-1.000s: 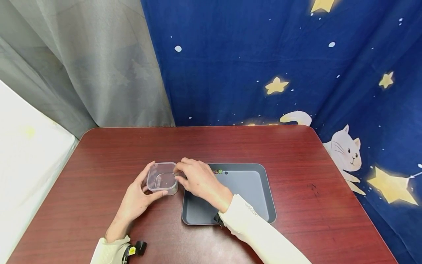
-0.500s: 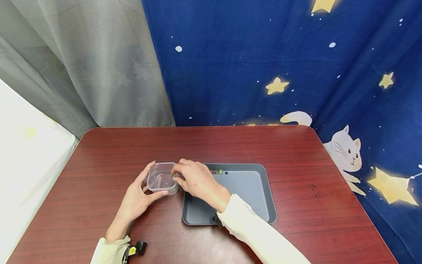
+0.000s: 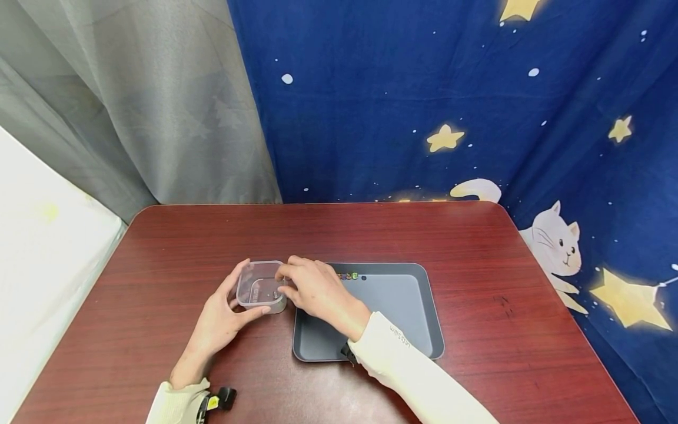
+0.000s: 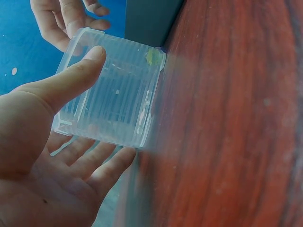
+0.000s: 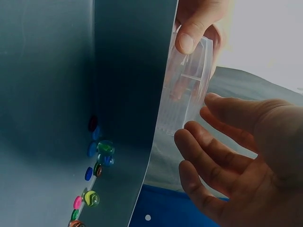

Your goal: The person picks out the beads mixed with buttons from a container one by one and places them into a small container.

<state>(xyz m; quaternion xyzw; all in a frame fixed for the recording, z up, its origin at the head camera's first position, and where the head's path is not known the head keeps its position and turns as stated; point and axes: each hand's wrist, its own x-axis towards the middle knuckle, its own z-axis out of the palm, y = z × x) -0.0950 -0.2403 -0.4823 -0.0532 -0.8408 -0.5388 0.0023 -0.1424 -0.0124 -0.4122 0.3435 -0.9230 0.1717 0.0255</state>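
My left hand (image 3: pixel 217 321) grips a clear square plastic container (image 3: pixel 256 284) by its sides, thumb on the near side and fingers beyond. At the container's right rim is my right hand (image 3: pixel 320 288), its fingertips reaching over the opening. The right wrist view shows those fingers loosely bent and apart, with nothing between them. Inside the container, a marble with green and yellow (image 4: pixel 152 57) shows through the wall in the left wrist view.
A grey tray (image 3: pixel 394 318) lies under my right forearm. Along its far edge sit several marbles (image 5: pixel 105 148) and small coloured discs (image 5: pixel 88 173). The red-brown table (image 3: pixel 477 282) extends around it, with curtains (image 3: pixel 371 106) behind.
My right fingers have shifted slightly left over the container and parted. The marble they held is now in the container. My left hand has stayed in place.
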